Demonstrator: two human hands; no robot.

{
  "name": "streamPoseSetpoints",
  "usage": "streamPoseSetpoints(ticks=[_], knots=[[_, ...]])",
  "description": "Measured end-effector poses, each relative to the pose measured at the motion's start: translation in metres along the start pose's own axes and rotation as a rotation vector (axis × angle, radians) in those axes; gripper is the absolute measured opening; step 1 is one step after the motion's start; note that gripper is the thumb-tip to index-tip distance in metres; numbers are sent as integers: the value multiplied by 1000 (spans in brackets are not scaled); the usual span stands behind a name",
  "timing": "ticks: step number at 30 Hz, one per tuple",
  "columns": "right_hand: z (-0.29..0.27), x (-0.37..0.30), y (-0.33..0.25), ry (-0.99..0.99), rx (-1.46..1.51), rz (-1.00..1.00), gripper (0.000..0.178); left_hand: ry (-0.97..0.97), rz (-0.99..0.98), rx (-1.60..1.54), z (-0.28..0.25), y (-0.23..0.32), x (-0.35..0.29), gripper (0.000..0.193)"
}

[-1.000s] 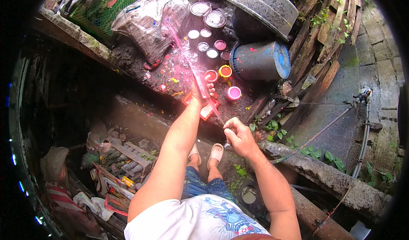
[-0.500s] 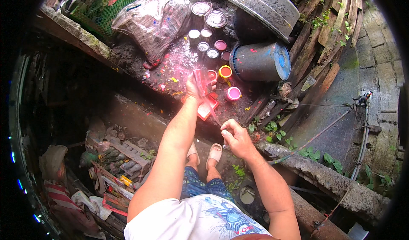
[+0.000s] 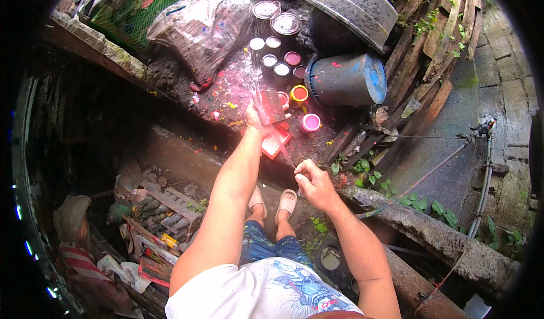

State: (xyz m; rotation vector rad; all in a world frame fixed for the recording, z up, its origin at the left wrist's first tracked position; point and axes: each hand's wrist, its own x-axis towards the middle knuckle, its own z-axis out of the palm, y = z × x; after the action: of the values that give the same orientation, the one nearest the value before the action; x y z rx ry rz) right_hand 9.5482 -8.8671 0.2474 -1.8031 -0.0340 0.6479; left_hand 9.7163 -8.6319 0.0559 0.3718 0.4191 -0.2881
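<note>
My left hand (image 3: 256, 123) holds a flat reddish-brown rectangular piece (image 3: 273, 108), with its fingertips showing past the far edge. A pink streaked, see-through band lies along the piece's near side; its kind is unclear. From there a narrow pink strip (image 3: 286, 153) runs down to my right hand (image 3: 315, 186), whose thumb and fingers are pinched together at its end. Below the left hand, a red tray (image 3: 275, 143) rests on the ground, partly covered. Just beyond are a pink paint can (image 3: 310, 123) and an orange paint can (image 3: 298, 93) with yellow drips.
Several paint cans, among them a lidded can (image 3: 285, 24), stand further back. A dark bucket (image 3: 343, 81) lies on its side below a grey basin (image 3: 354, 10). A stained sack (image 3: 198, 30) sits left. Planks (image 3: 433, 52) and a concrete ledge (image 3: 425, 228) border the right.
The flat piece in my left hand has turned, so its reddish-brown face now shows more broadly. My right hand stays almost where it was, still pinched.
</note>
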Motion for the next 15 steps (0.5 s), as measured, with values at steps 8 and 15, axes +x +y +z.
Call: streamPoseSetpoints(ticks=[8,15], knots=[[-1,2,6,15,16,5,11,45,-6,-32,1,-3,-1,66],[0,2,1,14,6,-21,11,79,5,-18,-9,-9,1,65]])
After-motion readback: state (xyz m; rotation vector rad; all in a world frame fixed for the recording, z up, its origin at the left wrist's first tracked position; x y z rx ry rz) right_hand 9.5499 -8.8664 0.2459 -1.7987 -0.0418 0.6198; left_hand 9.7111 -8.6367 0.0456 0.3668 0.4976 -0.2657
